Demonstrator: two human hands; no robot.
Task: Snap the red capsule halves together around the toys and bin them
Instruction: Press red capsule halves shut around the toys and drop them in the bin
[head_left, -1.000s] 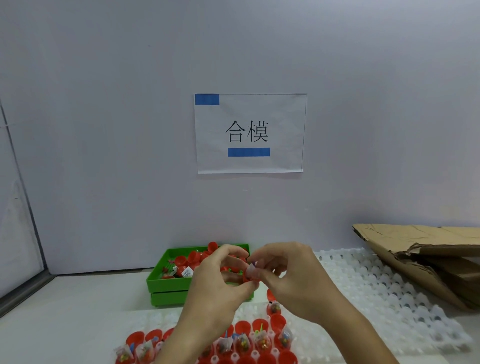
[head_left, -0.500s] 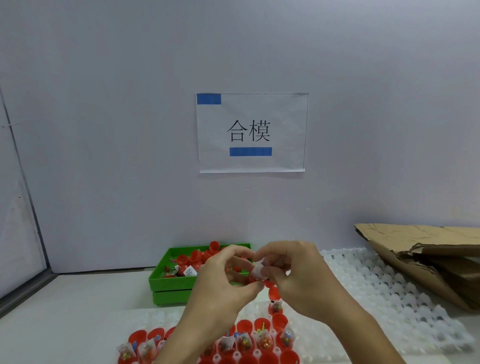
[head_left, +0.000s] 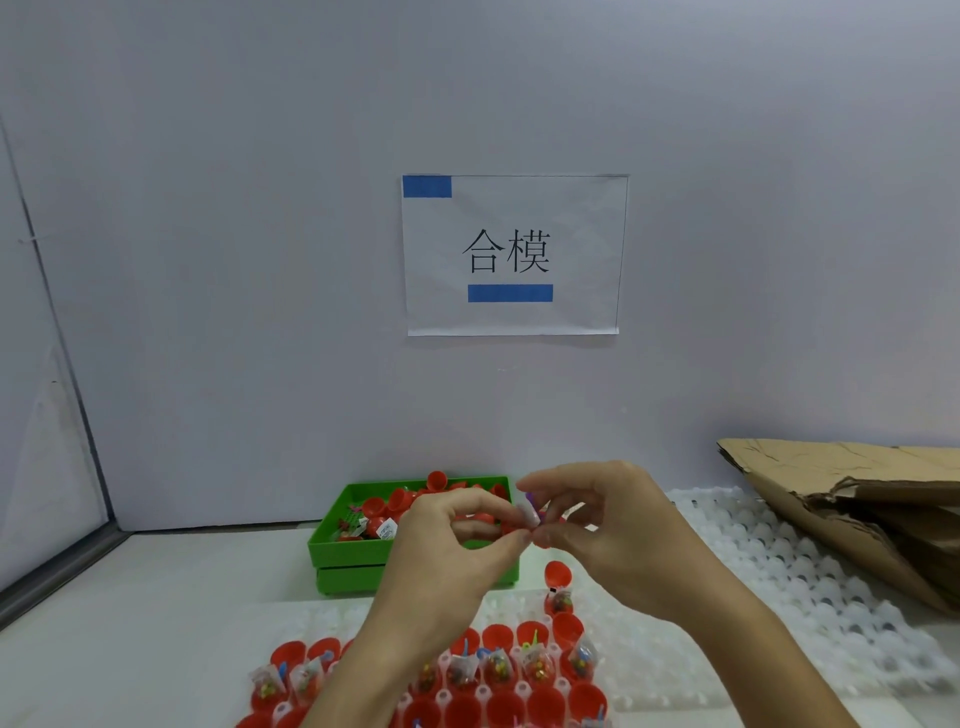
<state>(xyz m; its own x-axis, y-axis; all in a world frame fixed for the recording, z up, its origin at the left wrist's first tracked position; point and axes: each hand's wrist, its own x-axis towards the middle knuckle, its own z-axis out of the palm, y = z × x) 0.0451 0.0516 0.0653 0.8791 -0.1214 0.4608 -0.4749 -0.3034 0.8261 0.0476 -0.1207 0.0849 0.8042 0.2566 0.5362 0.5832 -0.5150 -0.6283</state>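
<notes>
Both hands meet at chest height, left hand (head_left: 447, 540) and right hand (head_left: 608, 530) pinching one red capsule (head_left: 540, 535) between fingertips, directly in front of the green bin (head_left: 332, 545) beyond

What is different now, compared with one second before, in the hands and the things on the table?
Both hands, left and right, stay raised together over the table, working one small piece between their fingertips; the fingers shifted only slightly. Nothing was let go. The green bin, the white tray with red halves and the cardboard did not move.
</notes>
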